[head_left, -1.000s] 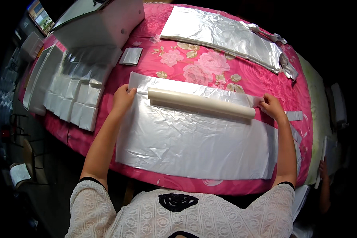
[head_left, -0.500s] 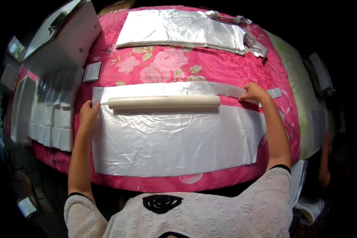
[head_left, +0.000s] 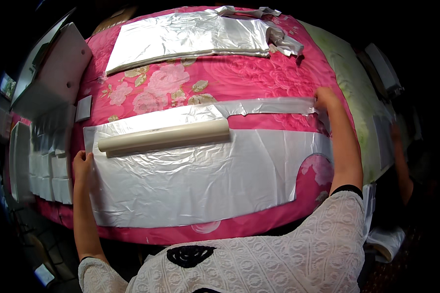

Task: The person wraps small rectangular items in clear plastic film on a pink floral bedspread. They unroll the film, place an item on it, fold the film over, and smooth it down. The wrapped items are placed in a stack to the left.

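Note:
A white plastic bag [head_left: 200, 180] with long handle strips lies flat across the pink floral cloth in front of me. On its upper left part rests a cream-coloured tube [head_left: 166, 136], slightly slanted. My left hand [head_left: 82, 165] is closed on the bag's left edge, thumb and fingers pinched together. At the far right, my right hand [head_left: 326, 100] grips the end of the upper handle strip [head_left: 274, 106], which is stretched out straight. The lower handle, with a curved cut-out beside it, lies near my right forearm.
A stack of silvery-white plastic bags [head_left: 186, 39] lies at the far side of the table. On the left stand a white box [head_left: 54, 73] and rows of small white packets [head_left: 49, 166], with one packet [head_left: 83, 108] apart. Another person's arm [head_left: 401, 161] shows at the right.
My right hand has drawn the upper handle strip out straight to the right. My left hand still holds the left edge. The view has shifted, so the table appears tilted and further left.

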Tool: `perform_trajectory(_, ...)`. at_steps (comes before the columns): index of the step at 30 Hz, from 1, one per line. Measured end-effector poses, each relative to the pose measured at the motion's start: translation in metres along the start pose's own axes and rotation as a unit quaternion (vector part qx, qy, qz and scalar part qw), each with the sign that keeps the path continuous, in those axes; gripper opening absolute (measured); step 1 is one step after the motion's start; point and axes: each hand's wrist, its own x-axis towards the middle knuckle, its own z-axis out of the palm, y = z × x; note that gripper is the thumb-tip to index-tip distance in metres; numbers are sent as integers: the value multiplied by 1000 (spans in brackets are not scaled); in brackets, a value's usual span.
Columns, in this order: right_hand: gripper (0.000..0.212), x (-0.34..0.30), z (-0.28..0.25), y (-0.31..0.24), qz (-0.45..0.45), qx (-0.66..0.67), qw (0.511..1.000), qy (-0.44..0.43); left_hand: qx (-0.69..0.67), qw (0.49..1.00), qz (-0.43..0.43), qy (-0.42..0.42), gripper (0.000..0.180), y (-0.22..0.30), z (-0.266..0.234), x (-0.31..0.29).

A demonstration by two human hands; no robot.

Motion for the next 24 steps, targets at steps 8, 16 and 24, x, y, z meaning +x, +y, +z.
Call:
perform_trajectory(8,16,-12,48,32,199,-152,941,229,36,999,17,13,22,8,-1,-4)
perform_trajectory(16,39,-91,2,-182,-107,341,866,349,182,938,289,64,45,45,24,-80)
perform_trajectory(24,54,-114,-37,-311,-233,272,909,214,113,931,339,-77,53,73,49,-144)
